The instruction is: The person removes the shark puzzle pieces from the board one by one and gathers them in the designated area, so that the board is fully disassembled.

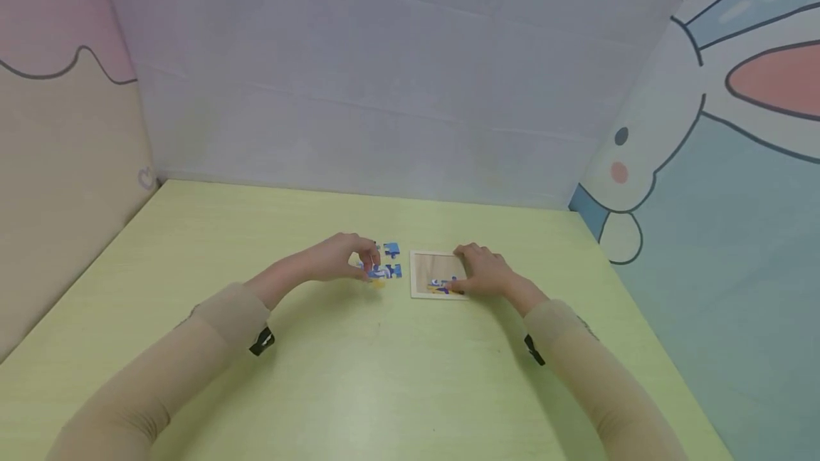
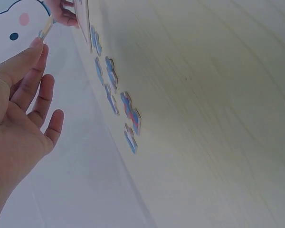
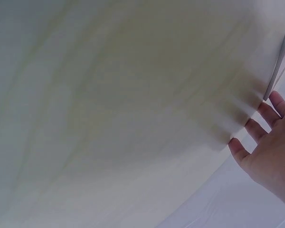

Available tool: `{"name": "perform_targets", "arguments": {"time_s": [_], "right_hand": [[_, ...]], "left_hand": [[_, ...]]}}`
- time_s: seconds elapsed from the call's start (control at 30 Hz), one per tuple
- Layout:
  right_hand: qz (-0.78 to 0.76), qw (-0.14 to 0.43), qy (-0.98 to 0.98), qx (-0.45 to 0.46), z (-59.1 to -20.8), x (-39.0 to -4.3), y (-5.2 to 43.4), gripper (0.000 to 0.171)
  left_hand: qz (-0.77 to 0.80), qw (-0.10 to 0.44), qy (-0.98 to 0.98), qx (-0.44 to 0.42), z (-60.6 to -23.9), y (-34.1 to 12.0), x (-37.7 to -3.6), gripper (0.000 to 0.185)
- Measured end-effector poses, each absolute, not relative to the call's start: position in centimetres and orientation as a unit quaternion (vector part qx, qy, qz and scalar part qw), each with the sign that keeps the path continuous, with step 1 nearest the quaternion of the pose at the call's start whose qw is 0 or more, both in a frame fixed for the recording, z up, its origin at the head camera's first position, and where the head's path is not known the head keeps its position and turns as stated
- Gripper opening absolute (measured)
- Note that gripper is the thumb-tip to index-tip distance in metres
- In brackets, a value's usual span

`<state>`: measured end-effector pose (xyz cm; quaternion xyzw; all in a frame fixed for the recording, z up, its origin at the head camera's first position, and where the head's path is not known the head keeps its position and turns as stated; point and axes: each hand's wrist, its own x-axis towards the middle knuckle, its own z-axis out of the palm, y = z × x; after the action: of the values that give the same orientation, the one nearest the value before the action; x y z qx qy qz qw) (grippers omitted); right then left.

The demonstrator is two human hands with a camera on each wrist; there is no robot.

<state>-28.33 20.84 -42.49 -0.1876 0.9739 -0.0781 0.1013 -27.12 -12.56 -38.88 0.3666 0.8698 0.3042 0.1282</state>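
A small wooden puzzle tray (image 1: pixel 426 262) lies on the pale green table (image 1: pixel 359 375). My right hand (image 1: pixel 474 272) rests on the tray with straight fingers, its fingertips at the blue and yellow pieces (image 1: pixel 440 284) along the near edge. In the right wrist view the right hand (image 3: pixel 268 152) lies flat beside the tray's edge (image 3: pixel 281 66). Several loose blue puzzle pieces (image 1: pixel 392 250) lie left of the tray. My left hand (image 1: pixel 366 260) hovers over them and pinches one puzzle piece (image 2: pixel 46 29) at its fingertips. The left hand (image 2: pixel 19 95) is above the loose pieces (image 2: pixel 130 111).
Cartoon-printed panels wall the table in: a plain one at the back (image 1: pixel 397 91), one at the left (image 1: pixel 58 198), a rabbit picture at the right (image 1: pixel 705 162). Bare tabletop stretches in front of both forearms and on either side of the puzzle.
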Motion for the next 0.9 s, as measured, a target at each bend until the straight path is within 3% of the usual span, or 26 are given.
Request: {"name": "perform_targets", "arguments": {"time_s": [0.9], "right_hand": [[-0.073, 0.099, 0.974, -0.191, -43.0, -28.6, 21.2, 0.083]], "left_hand": [[0.303, 0.159, 0.882, 0.324, -41.9, -18.8, -26.9, 0.011]]}}
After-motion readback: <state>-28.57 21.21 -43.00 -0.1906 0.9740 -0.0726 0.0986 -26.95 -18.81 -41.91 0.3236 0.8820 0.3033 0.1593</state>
